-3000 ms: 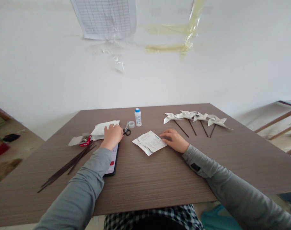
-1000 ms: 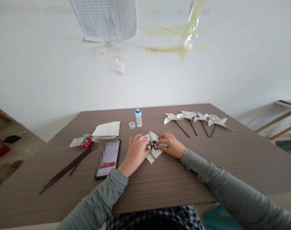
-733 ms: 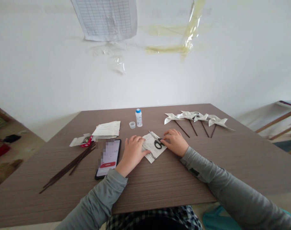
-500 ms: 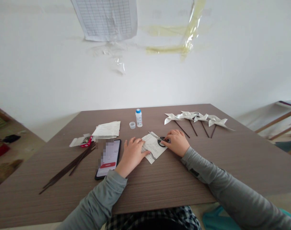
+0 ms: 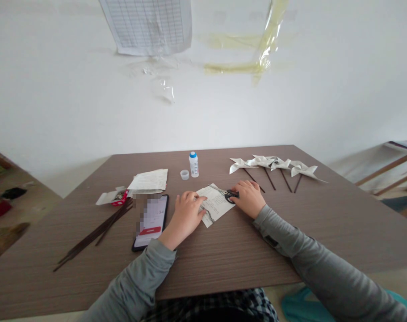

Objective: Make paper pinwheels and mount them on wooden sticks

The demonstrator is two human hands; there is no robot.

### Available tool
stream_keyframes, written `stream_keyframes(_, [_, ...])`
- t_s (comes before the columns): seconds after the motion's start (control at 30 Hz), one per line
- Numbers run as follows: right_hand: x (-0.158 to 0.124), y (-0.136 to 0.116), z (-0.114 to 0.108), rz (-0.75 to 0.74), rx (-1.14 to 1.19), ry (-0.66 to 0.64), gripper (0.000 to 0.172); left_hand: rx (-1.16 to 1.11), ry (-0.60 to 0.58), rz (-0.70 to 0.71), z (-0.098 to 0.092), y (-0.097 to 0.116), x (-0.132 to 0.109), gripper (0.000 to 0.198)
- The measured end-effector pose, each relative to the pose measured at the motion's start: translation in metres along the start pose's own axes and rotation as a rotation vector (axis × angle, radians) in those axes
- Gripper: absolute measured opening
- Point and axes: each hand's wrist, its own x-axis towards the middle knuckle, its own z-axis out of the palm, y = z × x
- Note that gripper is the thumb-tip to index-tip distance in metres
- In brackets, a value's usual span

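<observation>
A square of printed paper (image 5: 214, 206) lies on the table in front of me, turned cornerwise, with a dark jagged line near its lower left edge. My left hand (image 5: 186, 214) grips its left corner between thumb and fingers. In my right hand (image 5: 248, 197) are the black handles of a pair of scissors (image 5: 230, 195), at the paper's right side. The blades lie across the upper part of the paper and point to the far left; I cannot tell how far apart they are.
Several paper pinwheels (image 5: 280, 164) on brown sticks lie at the back right. A white bottle (image 5: 194, 165) and a small clear cup (image 5: 184, 175) stand behind the paper. To the left are a phone (image 5: 151, 223), stacked paper (image 5: 148, 181), a small red box (image 5: 120, 197) and brown sticks (image 5: 89, 239).
My right fingers have closed further round the scissors' handles, and the scissors have shifted slightly right. My left thumb has drawn back toward the paper's edge. The paper has moved slightly left.
</observation>
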Motion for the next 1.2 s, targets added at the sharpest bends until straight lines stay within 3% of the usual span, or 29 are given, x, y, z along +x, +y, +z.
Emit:
stream_keyframes(0.13, [-0.003, -0.01, -0.007, -0.013, -0.046, -0.084, 0.033, -0.027, -0.006, 0.013, 0.004, 0.007, -0.003, 0.041])
stream_keyframes(0.33, [-0.003, -0.011, -0.01, 0.015, -0.095, -0.131, 0.032, -0.053, -0.007, 0.013, 0.006, 0.012, -0.005, 0.056])
stream_keyframes(0.77, [0.001, -0.007, -0.013, 0.039, -0.102, -0.17, 0.032, -0.044, -0.033, 0.05, -0.001, 0.005, -0.003, 0.035])
stream_keyframes(1.2, [0.004, -0.001, -0.019, -0.056, -0.125, -0.183, 0.026, -0.018, -0.127, 0.027, -0.015, -0.001, -0.004, 0.038])
